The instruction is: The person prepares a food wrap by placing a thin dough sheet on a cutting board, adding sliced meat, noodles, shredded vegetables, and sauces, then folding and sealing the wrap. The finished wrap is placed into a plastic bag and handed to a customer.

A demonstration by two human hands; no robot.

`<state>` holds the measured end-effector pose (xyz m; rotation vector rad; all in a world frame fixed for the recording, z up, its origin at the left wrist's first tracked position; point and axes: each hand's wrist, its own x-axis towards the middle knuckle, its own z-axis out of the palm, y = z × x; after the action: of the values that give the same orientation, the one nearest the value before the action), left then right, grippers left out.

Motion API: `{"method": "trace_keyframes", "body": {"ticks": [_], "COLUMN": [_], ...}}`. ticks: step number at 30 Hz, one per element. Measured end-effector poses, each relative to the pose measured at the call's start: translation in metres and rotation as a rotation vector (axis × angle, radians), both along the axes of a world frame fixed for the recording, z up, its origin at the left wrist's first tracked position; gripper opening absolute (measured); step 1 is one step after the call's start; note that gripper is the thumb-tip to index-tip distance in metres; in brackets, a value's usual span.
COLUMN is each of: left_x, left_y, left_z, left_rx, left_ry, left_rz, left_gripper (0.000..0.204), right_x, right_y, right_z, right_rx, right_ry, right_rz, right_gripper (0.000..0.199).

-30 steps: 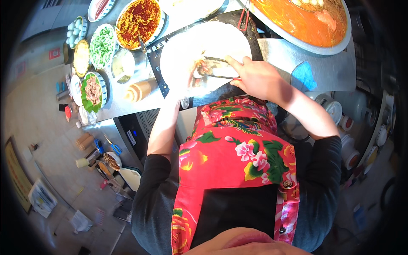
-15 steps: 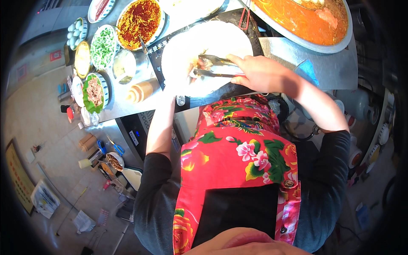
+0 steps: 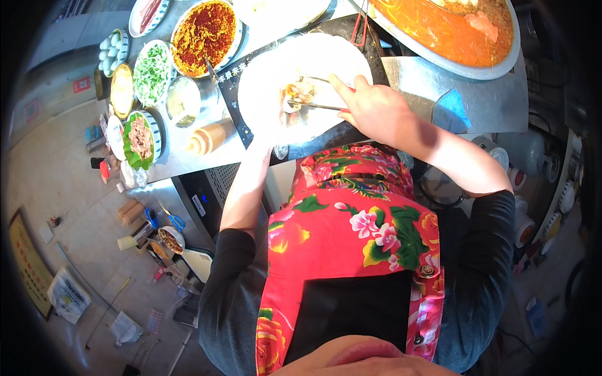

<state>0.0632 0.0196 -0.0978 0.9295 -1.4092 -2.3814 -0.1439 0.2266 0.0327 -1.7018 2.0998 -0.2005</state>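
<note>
My right hand is closed on a pair of metal tongs, with the index finger stretched along them. The tong tips are at a small heap of browned food pieces, which I cannot name exactly. This heap lies on a large white round, glaring so brightly that I cannot tell whether it is a sheet of food or a plate. At the near left edge of the round, glare swallows my left hand; its fingers do not show. Under the round is a dark board.
To the left stand a bowl of chilli sauce, chopped greens, shredded meat on a leaf, several eggs and a squeeze bottle. A big basin of orange broth sits at the far right, near a blue cloth.
My right hand has shifted slightly to the right and down, and the tongs' tips have changed position at the food. My left forearm has moved a little right and nearer to me.
</note>
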Motion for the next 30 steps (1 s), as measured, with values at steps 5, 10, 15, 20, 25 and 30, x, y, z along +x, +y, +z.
{"method": "trace_keyframes", "body": {"ticks": [5, 10, 15, 20, 25, 30], "left_x": [0.008, 0.003, 0.001, 0.005, 0.007, 0.012], "left_y": [-0.009, -0.025, -0.02, -0.001, 0.01, 0.009], "left_z": [0.003, 0.015, 0.013, 0.005, 0.002, 0.004], "left_rx": [-0.842, -1.111, -0.925, -0.714, -0.083, 0.065], "left_ry": [-0.105, -0.128, -0.08, -0.135, -0.046, -0.072], "left_rz": [-0.277, -0.489, -0.508, -0.282, 0.024, -0.099], "left_gripper": [0.038, 0.036, 0.034, 0.036, 0.043, 0.047], "right_x": [-0.029, -0.045, -0.032, -0.006, 0.012, 0.022], "right_y": [-0.005, -0.013, -0.013, 0.001, 0.009, 0.015], "right_z": [-0.002, -0.004, 0.0, -0.004, -0.018, -0.024], "right_rx": [0.183, 0.276, 0.3, 0.007, -0.216, -0.193], "right_ry": [-0.46, -0.681, -0.477, 0.003, 0.287, 0.278], "right_rz": [0.0, 0.085, 0.073, 0.058, 0.039, -0.03], "right_gripper": [0.052, 0.061, 0.058, 0.063, 0.066, 0.068]}}
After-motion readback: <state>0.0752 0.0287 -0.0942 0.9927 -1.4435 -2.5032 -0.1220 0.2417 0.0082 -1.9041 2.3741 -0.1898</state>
